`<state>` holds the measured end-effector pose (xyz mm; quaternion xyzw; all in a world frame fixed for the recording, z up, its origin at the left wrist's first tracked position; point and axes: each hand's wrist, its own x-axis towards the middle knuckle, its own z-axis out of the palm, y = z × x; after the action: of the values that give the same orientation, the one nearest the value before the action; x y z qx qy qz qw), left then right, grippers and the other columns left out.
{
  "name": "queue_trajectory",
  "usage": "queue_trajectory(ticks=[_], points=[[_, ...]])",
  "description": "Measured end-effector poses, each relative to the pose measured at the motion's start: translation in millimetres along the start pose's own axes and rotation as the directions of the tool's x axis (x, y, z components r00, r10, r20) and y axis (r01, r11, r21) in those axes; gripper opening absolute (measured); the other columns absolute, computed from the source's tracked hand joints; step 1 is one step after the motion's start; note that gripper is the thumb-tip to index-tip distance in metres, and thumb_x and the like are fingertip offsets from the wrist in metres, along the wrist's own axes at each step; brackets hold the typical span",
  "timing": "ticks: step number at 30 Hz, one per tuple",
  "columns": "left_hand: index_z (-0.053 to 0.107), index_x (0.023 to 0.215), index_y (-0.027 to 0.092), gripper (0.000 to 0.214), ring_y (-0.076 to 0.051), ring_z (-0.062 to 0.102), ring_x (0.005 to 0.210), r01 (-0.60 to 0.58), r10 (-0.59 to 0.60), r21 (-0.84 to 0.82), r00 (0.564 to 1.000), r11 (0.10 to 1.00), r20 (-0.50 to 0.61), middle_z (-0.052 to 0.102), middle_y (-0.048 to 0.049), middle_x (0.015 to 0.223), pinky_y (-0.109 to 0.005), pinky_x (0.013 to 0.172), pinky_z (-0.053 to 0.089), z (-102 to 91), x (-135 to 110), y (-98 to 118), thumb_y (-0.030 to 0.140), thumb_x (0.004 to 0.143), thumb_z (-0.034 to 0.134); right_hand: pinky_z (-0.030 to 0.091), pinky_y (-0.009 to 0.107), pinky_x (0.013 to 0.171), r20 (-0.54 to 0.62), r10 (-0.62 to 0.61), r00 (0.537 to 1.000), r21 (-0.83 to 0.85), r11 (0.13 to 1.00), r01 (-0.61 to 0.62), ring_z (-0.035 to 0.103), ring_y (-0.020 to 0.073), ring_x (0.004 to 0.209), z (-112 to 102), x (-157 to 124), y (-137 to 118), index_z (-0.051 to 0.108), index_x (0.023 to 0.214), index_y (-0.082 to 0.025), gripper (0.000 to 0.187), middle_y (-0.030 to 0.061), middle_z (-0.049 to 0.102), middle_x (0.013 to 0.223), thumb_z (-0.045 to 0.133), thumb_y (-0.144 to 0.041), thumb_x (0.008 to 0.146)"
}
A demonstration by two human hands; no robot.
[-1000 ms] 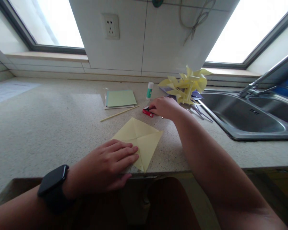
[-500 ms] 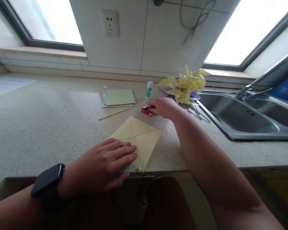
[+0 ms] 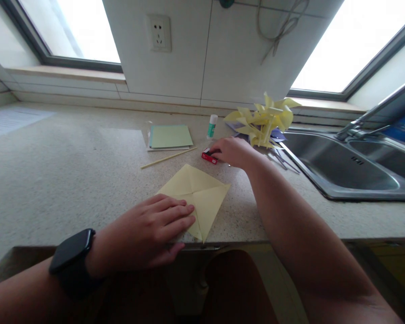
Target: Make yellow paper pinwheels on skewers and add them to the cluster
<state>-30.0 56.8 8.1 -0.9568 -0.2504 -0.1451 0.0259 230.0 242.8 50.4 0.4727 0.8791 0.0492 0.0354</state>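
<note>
A folded yellow paper square lies at the front edge of the speckled counter. My left hand, with a black watch on the wrist, rests flat on the paper's near left corner, fingers stretched out. My right hand reaches farther back, its fingers curled onto a small red box. What the fingertips do inside or on the box is hidden.
A thin wooden stick and a stack of green paper lie behind the yellow sheet. A glue stick stands by the wall. Yellow paper pinwheels are piled beside the steel sink. A wall socket is above.
Both hands stay where they were. Only the camera view has shifted slightly.
</note>
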Motion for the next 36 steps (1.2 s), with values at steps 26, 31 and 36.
queue_trajectory(ticks=[26, 31, 36], points=[[0.058, 0.136, 0.017, 0.041, -0.028, 0.063, 0.123, 0.002, -0.002, -0.016, 1.0, 1.0, 0.005, 0.065, -0.0105, 0.14, -0.045, 0.103, 0.052, -2.4, 1.2, 0.3, 0.029, 0.097, 0.058, 0.059, 0.043, 0.09, 0.099, 0.104, 0.99, -0.065, 0.993, -0.097, 0.068, 0.0215, 0.104, 0.7, 2.9, 1.7, 0.065, 0.121, -0.018, 0.03, 0.0084, 0.068, 0.122, 0.062, -0.038, 0.1], [0.058, 0.137, 0.018, 0.042, -0.028, 0.063, 0.123, 0.003, -0.003, -0.012, 1.0, 1.0, -0.003, 0.066, -0.0103, 0.14, -0.045, 0.103, 0.052, -2.0, 1.4, 0.5, 0.03, 0.096, 0.059, 0.058, 0.043, 0.09, 0.098, 0.129, 0.987, -0.081, 0.989, -0.122, 0.068, 0.0215, 0.104, -1.0, 0.8, 0.8, 0.065, 0.121, -0.019, 0.03, 0.0085, 0.068, 0.122, 0.062, -0.039, 0.1], [0.059, 0.136, 0.017, 0.041, -0.029, 0.063, 0.123, 0.0, 0.0, -0.001, 1.0, 1.0, 0.005, 0.065, -0.0093, 0.142, -0.046, 0.103, 0.053, -0.8, 0.2, 0.3, 0.031, 0.097, 0.056, 0.058, 0.043, 0.09, 0.104, 0.148, 0.984, -0.096, 0.986, -0.138, 0.068, 0.0213, 0.103, -4.9, -1.0, -1.6, 0.066, 0.12, -0.019, 0.029, 0.0083, 0.068, 0.121, 0.061, -0.039, 0.1]])
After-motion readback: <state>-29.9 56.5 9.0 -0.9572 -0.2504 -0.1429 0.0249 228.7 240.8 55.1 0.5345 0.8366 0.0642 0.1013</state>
